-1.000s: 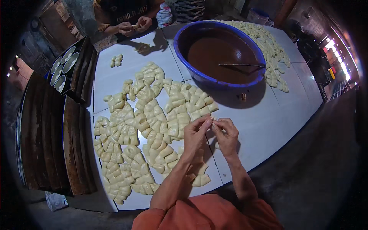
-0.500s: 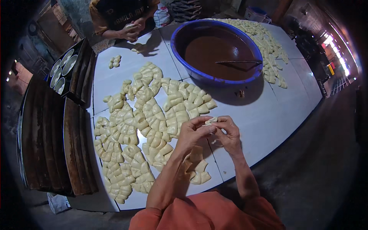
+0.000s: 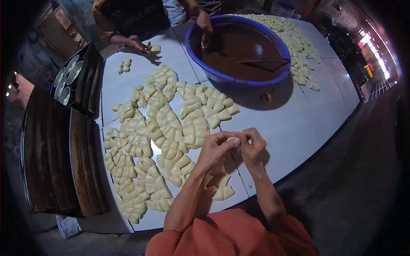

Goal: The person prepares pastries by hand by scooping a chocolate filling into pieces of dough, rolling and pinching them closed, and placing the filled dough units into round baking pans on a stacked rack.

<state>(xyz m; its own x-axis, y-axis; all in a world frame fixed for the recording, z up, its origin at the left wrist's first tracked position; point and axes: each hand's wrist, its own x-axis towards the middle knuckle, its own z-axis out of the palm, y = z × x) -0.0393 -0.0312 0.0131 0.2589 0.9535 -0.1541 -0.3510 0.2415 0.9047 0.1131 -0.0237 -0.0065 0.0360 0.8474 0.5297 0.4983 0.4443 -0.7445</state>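
Observation:
My left hand (image 3: 217,148) and my right hand (image 3: 253,148) meet above the near part of the table. Both are closed, fingertips pinching a small piece of pale dough (image 3: 232,138) that they mostly cover. To the left, and partly under my left forearm, lie many cut pieces of dough (image 3: 168,121) packed side by side in irregular sheets. Beyond my hands stands a large blue basin (image 3: 256,81) of smooth brown filling (image 3: 232,59). A dark stick (image 3: 261,63) rests in the filling.
Across the table, a co-worker has one hand (image 3: 205,26) in the basin and the other (image 3: 141,46) beside a dough piece (image 3: 155,49). More dough pieces (image 3: 299,47) cover the far right. Stacked dark trays (image 3: 51,153) and round tins (image 3: 70,72) stand along the left edge.
The co-worker's hands have come apart, and one has reached into the basin. My right hand's fingers have curled in closer against my left hand, hiding more of the dough.

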